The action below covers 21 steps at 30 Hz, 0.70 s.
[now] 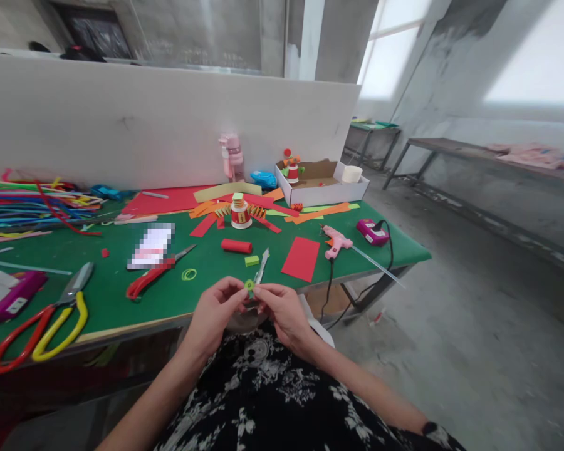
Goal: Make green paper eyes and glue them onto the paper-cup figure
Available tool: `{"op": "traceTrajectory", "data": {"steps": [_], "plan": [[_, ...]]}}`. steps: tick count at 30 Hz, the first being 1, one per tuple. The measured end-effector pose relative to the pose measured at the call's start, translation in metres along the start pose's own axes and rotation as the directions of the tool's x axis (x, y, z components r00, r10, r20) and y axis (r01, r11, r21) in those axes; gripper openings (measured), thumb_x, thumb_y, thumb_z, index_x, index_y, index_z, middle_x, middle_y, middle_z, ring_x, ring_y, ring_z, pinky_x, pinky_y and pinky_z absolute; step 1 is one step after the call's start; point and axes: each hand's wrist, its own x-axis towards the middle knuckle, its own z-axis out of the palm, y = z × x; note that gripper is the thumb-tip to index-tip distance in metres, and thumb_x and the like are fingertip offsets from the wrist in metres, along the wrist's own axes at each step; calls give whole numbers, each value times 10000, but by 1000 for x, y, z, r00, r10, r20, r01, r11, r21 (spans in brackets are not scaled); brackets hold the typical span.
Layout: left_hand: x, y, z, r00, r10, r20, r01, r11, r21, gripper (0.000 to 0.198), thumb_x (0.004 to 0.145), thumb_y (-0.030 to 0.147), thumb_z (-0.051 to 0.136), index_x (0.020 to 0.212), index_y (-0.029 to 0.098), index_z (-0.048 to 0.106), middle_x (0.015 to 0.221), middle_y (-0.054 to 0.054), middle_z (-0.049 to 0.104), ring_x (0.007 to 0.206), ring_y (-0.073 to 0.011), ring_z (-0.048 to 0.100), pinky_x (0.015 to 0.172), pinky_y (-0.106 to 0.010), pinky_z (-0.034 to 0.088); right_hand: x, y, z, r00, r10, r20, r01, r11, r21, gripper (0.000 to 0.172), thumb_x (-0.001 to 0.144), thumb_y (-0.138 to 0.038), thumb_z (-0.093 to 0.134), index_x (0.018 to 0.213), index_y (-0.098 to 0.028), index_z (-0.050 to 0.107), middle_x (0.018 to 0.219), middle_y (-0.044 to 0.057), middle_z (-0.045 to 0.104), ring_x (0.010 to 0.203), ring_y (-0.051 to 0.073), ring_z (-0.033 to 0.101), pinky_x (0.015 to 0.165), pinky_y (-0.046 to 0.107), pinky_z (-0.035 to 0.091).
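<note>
My left hand and my right hand meet just in front of the green table's near edge. Together their fingertips pinch a small green paper coil. Both hands are closed on it. On the table just beyond lie a craft knife, a small green block, a red paper roll and a green paper ring. A red and white paper figure stands farther back among orange and red strips.
Red scissors and larger red and yellow-handled scissors lie left. A red card, a pink glue gun with cord, and a white cardboard box are right. Pipe cleaners pile at far left. A white board backs the table.
</note>
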Motion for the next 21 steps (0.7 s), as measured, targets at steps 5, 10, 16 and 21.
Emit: {"op": "traceTrajectory", "data": {"steps": [5, 10, 16, 21], "plan": [[0, 1, -3, 1000, 10, 1, -10, 1000, -14, 329, 621, 443, 790, 675, 180, 601, 607, 31, 611, 555, -103, 528, 572, -222, 426, -1, -2, -1, 999, 25, 26, -26, 999, 41, 253, 577, -344, 820, 730, -153, 754, 650, 4, 663, 520, 84, 473, 540, 240, 360], [-1, 0, -6, 999, 4, 51, -3, 1000, -18, 333, 631, 460, 782, 691, 181, 611, 624, 12, 633, 576, -118, 548, 579, -231, 439, -3, -8, -1, 991, 58, 124, -75, 987, 140, 219, 608, -357, 762, 717, -179, 698, 698, 4, 661, 576, 110, 539, 575, 234, 421], [1, -3, -1, 996, -11, 92, 7, 999, 43, 354, 630, 498, 773, 701, 192, 611, 625, 9, 633, 566, -134, 549, 571, -246, 434, 0, -3, 2, 995, 72, 74, -75, 997, 35, 202, 556, -295, 771, 592, -179, 610, 547, -35, 588, 510, 86, 490, 530, 215, 377], [6, 10, -84, 928, 326, -179, -136, 746, 652, 322, 807, 530, 600, 927, 234, 643, 782, -11, 685, 687, -192, 610, 620, -290, 455, 9, -5, -10, 996, -48, -74, 48, 999, -10, 218, 567, -322, 801, 613, -179, 643, 558, -37, 601, 511, 85, 504, 557, 227, 410]]}}
